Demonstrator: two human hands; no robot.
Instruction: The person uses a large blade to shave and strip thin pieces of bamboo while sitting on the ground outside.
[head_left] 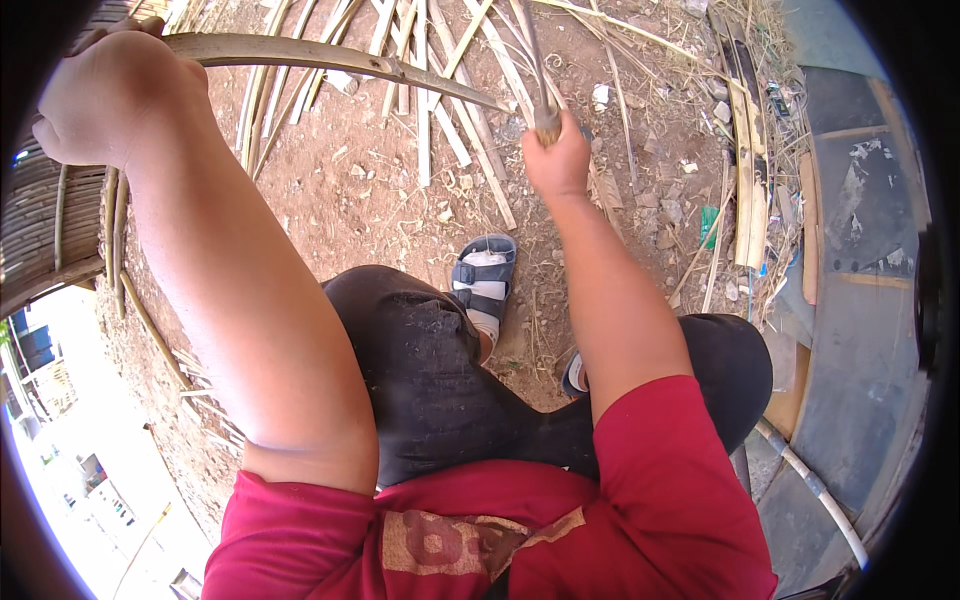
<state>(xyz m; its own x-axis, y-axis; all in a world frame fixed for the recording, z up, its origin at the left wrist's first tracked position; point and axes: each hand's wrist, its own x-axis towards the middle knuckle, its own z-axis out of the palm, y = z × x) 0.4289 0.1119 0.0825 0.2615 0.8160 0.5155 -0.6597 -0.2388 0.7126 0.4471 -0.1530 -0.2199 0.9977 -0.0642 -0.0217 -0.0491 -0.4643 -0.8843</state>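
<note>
At the upper left my left hand is closed on the end of a long, slightly curved bamboo strip. The strip stretches rightward, and its tapered end lies close to my right hand. My right hand is wrapped round the short wooden handle of a knife. Its long dark blade points away from me and appears almost edge-on, so its exact shape is hard to make out. The left fingers are partly hidden behind the wrist.
Split bamboo strips lie scattered over the dirt ground ahead. Wider bamboo pieces lie at the right, beside a dark panel. A woven bamboo structure stands at the left. My sandalled foot rests on the ground between the knees.
</note>
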